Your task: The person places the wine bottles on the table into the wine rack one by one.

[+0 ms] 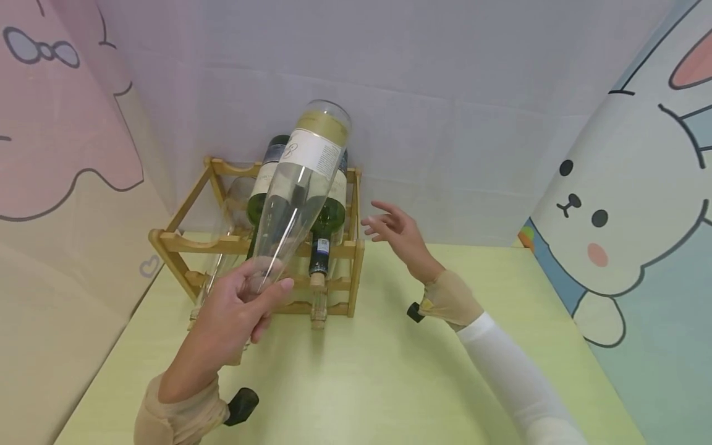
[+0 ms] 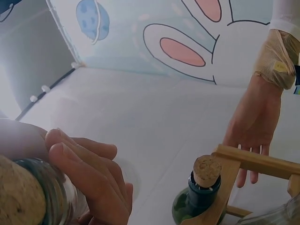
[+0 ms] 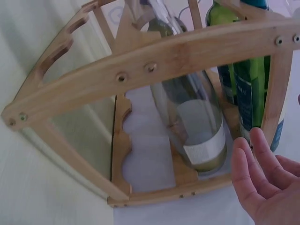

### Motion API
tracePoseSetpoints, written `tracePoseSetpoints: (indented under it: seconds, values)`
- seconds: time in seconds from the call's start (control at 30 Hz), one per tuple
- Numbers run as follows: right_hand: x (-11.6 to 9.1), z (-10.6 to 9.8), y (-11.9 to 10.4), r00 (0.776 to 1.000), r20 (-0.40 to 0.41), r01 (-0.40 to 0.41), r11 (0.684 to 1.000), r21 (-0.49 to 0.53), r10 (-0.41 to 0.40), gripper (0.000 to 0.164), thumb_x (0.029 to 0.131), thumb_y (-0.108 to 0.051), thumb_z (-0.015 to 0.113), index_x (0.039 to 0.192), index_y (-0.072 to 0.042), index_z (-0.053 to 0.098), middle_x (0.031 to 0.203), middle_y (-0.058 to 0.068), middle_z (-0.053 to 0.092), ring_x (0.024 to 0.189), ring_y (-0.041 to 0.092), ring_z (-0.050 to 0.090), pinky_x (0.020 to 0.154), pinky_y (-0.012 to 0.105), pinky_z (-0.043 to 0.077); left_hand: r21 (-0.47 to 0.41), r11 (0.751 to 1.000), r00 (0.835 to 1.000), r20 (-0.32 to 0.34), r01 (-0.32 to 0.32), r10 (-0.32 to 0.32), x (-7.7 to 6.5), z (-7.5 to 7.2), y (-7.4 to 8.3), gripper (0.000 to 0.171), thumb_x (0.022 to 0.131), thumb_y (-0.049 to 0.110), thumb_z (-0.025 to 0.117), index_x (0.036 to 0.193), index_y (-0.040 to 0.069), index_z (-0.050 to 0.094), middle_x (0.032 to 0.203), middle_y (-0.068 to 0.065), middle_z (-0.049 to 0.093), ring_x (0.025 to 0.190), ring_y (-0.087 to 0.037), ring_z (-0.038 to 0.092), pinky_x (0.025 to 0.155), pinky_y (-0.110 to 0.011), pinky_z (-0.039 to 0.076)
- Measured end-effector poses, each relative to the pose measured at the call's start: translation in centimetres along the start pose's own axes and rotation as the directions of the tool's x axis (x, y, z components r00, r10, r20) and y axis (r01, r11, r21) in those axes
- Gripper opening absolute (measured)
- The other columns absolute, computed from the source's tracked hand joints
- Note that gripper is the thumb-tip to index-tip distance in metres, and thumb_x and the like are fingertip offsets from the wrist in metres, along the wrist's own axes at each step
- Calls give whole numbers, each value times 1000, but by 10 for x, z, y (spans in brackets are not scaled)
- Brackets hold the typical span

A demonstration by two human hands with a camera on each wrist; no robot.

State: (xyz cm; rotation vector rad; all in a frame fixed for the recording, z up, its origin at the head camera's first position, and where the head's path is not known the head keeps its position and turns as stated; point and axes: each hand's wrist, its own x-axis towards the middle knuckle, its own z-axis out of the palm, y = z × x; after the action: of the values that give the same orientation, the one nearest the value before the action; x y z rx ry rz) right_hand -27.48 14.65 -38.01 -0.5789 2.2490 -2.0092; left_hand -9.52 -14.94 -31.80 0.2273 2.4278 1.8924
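My left hand (image 1: 233, 315) grips a clear glass wine bottle (image 1: 311, 151) by its neck. The bottle slants over the wooden wine rack (image 1: 189, 244), its labelled base up and away from me. In the left wrist view its cork (image 2: 18, 192) shows beside my curled fingers. My right hand (image 1: 403, 241) hovers just right of the rack, fingers loosely extended, holding nothing. Two green bottles, one left (image 1: 258, 207) and one right (image 1: 332, 213), lie in the rack's top, partly hidden behind the held bottle. A clear bottle (image 3: 201, 133) lies lower in the rack.
Another clear bottle (image 1: 217, 272) lies at the rack's left side. The rack stands on a pale yellow-green table (image 1: 361, 383), close to a white cloth backdrop (image 1: 434, 148). Cartoon-printed sheets (image 1: 639, 247) hang on both sides.
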Motion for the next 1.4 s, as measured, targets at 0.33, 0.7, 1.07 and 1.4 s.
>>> tracePoseSetpoints:
  seconds: [0.33, 0.7, 1.07, 1.4]
  values:
    - [5, 24, -5, 999, -20, -45, 999, -12, 45, 57, 106, -15, 68, 159, -4, 50, 135, 20, 67, 110, 15, 69, 96, 34, 55, 0, 1000, 996, -84, -25, 25, -7, -16, -8, 31, 107, 25, 70, 128, 3, 62, 59, -3, 50, 43, -19, 46, 41, -36, 41]
    - [1, 29, -1, 998, -54, -44, 999, 5, 44, 57, 107, -15, 66, 159, 0, 47, 127, 15, 69, 109, 9, 65, 89, 26, 54, 39, 999, 984, -175, 26, -18, -16, -44, -22, 40, 109, 32, 68, 137, 4, 60, 61, -1, 50, 48, -20, 49, 48, -37, 42]
    - [2, 30, 3, 999, -49, -17, 999, 38, 19, 57, 107, -18, 66, 159, -4, 49, 122, 10, 76, 110, 33, 72, 88, 27, 54, 17, 997, 979, -193, 76, -72, -15, -66, -38, 45, 109, 34, 67, 140, 4, 56, 64, 1, 53, 50, -16, 51, 50, -34, 44]
    - [3, 30, 5, 999, -54, -3, 999, 35, 5, 58, 107, -16, 65, 160, 1, 46, 122, 10, 77, 110, 25, 71, 87, 26, 53, -103, 991, 984, -151, 81, -96, -6, -78, -46, 40, 108, 29, 69, 131, 0, 54, 65, 3, 51, 51, -11, 48, 49, -30, 49]
